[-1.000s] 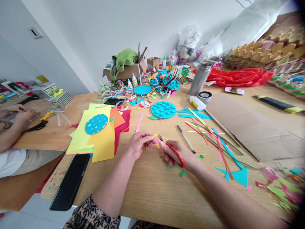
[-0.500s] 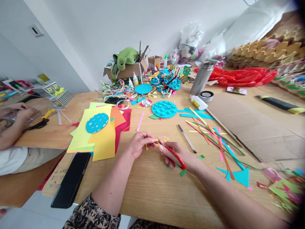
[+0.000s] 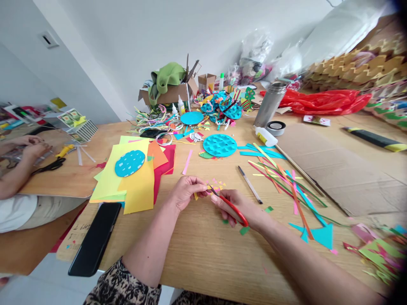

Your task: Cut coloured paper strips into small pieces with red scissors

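Observation:
My left hand (image 3: 187,191) pinches a narrow yellow paper strip (image 3: 196,196) between thumb and fingers, its end at the scissors' tips. In my right hand (image 3: 237,207) are red-handled scissors (image 3: 233,208), blades pointing up and left at the strip. The blades look nearly closed. Just beyond my fingertips lie small yellow and pink paper snippets (image 3: 219,183). Green paper scraps (image 3: 244,230) rest beside and under my right hand. A pen (image 3: 250,185) lies to its right, and a pink paper strip (image 3: 187,162) is beyond my left hand.
Coloured paper sheets (image 3: 140,195), with a blue dotted oval (image 3: 129,163) on top, and a phone (image 3: 95,239) lie left. Ahead are a textured blue oval (image 3: 219,145), a glue bottle (image 3: 266,137) and a steel flask (image 3: 269,103). Paper strips (image 3: 295,195) and cardboard (image 3: 346,169) spread right. Another person's hands (image 3: 34,146) are far left.
The scissors' handles have come closer together and the blades have closed near the yellow strip's end. My left hand has stayed almost still.

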Demonstrator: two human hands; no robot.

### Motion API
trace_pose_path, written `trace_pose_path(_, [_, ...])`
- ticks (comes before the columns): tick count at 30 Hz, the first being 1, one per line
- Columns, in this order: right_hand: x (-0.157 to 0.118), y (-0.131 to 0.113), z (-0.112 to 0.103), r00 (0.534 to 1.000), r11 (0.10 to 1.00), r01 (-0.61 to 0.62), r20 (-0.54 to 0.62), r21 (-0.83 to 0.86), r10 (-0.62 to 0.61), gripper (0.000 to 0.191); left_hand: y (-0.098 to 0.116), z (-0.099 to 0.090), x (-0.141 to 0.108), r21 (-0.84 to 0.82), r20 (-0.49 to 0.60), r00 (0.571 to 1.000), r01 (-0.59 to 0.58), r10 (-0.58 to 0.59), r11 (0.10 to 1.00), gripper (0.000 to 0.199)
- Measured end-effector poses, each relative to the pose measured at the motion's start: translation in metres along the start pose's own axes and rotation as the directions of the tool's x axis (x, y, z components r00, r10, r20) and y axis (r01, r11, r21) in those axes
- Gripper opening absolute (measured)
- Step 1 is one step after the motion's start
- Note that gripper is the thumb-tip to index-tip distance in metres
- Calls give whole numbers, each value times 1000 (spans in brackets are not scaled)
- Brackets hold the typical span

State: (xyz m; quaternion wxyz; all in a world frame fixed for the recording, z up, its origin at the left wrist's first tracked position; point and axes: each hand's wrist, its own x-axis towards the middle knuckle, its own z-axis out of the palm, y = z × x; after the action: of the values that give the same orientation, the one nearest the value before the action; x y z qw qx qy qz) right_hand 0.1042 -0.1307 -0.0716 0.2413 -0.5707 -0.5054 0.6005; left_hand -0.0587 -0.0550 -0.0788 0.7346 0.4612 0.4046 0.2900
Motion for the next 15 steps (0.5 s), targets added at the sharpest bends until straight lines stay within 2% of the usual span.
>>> trace_pose_path(15, [-1, -1, -1, 1000, 999, -31, 4, -9, 31, 48, 0, -1, 1, 16, 21, 1000, 10, -11, 1000, 17])
